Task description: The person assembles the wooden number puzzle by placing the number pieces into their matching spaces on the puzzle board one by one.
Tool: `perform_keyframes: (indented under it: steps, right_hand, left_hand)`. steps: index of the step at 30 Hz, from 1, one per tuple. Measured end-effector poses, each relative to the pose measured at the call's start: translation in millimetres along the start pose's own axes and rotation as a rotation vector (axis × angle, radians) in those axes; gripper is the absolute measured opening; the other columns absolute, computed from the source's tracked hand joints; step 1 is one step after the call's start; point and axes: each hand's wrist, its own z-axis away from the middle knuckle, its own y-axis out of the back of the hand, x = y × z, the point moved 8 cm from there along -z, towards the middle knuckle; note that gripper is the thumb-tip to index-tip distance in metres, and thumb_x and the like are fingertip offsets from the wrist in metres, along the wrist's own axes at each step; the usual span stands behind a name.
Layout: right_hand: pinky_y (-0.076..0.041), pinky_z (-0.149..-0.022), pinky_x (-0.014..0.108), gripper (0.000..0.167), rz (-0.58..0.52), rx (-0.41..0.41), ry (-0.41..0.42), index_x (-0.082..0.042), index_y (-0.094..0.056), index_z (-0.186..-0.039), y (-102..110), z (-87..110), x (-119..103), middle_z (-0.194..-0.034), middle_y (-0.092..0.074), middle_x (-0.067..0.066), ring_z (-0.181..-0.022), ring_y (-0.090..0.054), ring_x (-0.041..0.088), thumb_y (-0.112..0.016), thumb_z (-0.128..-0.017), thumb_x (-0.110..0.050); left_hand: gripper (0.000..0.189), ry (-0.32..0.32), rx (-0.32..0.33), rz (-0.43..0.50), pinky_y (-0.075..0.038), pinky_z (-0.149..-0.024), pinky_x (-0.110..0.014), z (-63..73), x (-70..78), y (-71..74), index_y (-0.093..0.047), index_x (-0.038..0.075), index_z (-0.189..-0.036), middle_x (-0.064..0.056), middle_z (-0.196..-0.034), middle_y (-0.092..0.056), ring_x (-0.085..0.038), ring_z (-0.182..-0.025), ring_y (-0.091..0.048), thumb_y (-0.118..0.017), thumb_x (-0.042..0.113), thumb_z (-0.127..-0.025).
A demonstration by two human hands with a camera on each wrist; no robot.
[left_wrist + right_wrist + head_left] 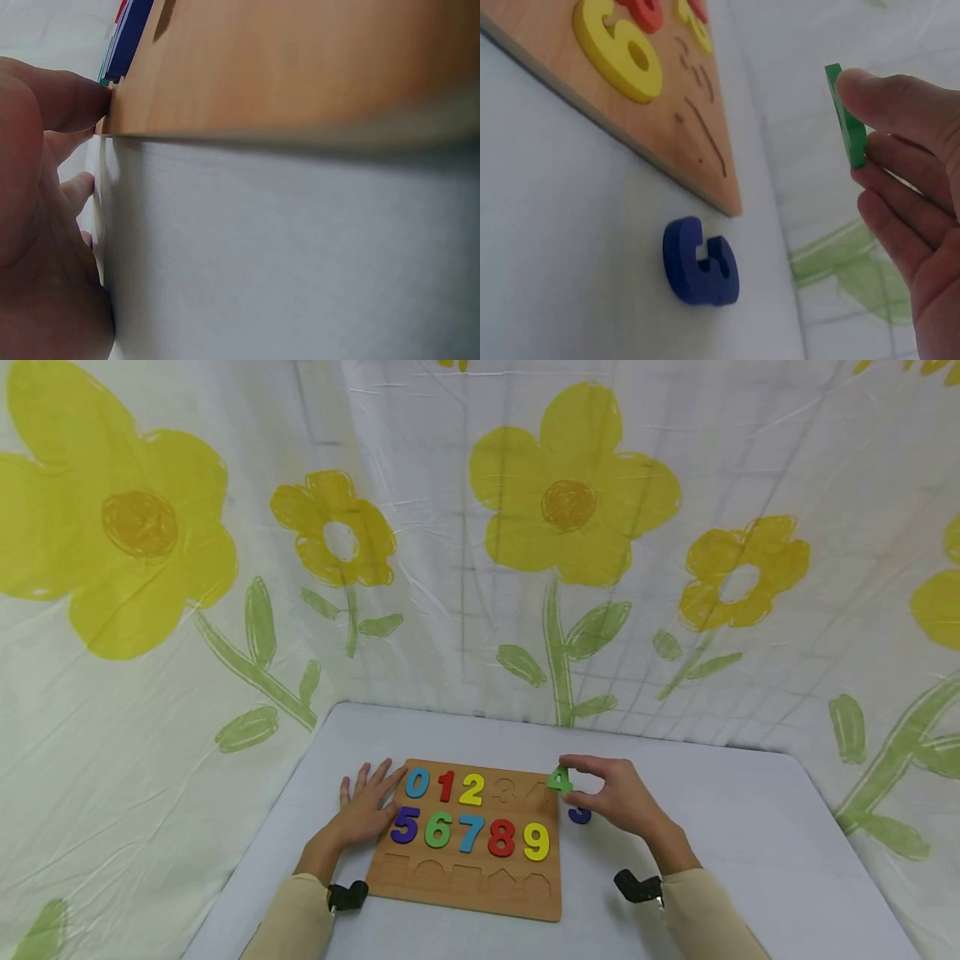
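A wooden number board (465, 902) lies on the table, with coloured numbers sitting in two rows. The recesses for 3 and 4 in its top row show bare wood. My right hand (618, 793) pinches a green number 4 (559, 779) between thumb and fingers, raised at the board's upper right corner. Below that hand, a dark blue number 3 (697, 262) lies on the table beside the board's right edge. My left hand (365, 810) rests at the board's left edge with fingers spread, its thumb near the purple 5 (405, 825).
Along the board's bottom row run several shape recesses (467, 878) showing bare wood. A white cloth covers the table (720, 843). Behind it hangs a curtain (435, 635) printed with yellow flowers. Black wrist mounts (637, 887) sit on both wrists.
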Motion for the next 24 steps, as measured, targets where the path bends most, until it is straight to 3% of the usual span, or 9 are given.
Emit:
perform_keyframes:
  steps: [7, 15, 24]
  right_hand:
    - [-0.059, -0.107, 0.059, 0.053, -0.04, -0.02, 0.019, -0.016, -0.076, -0.14, -15, -11.1, -2, -0.14, -0.077, 0.002, -0.129, -0.074, 0.033, -0.092, -0.09, -0.019]
    - [-0.06, -0.106, 0.055, 0.052, -0.037, -0.07, 0.01, -0.013, -0.075, -0.141, -40, -14.8, 11, -0.138, -0.078, 0.001, -0.129, -0.074, 0.033, -0.09, -0.092, -0.022]
    - [-0.057, -0.112, 0.055, 0.056, -0.043, -0.123, -0.072, -0.01, -0.074, -0.141, -61, -14.7, 23, -0.137, -0.078, 0.001, -0.128, -0.073, 0.028, -0.092, -0.09, -0.024]
  left_hand:
    - [0.068, -0.003, 0.002, 0.006, 0.017, -0.124, -0.08, 0.7, 1.3, 0.5, -0.042, 0.01, -0.168, -0.028, -0.179, -0.023, -0.061, -0.165, 0.001, -0.059, 0.02, -0.104]
    - [0.069, 0.003, -0.005, 0.009, 0.018, -0.124, -0.079, 1.4, 1.3, 1.4, -0.041, 0.009, -0.169, -0.028, -0.18, -0.021, -0.06, -0.165, 0.002, -0.058, 0.02, -0.103]
    - [0.068, -0.004, 0.004, 0.002, 0.017, -0.124, -0.079, -0.3, -0.6, 0.4, -0.042, 0.009, -0.168, -0.028, -0.179, -0.023, -0.06, -0.165, 0.001, -0.059, 0.021, -0.103]
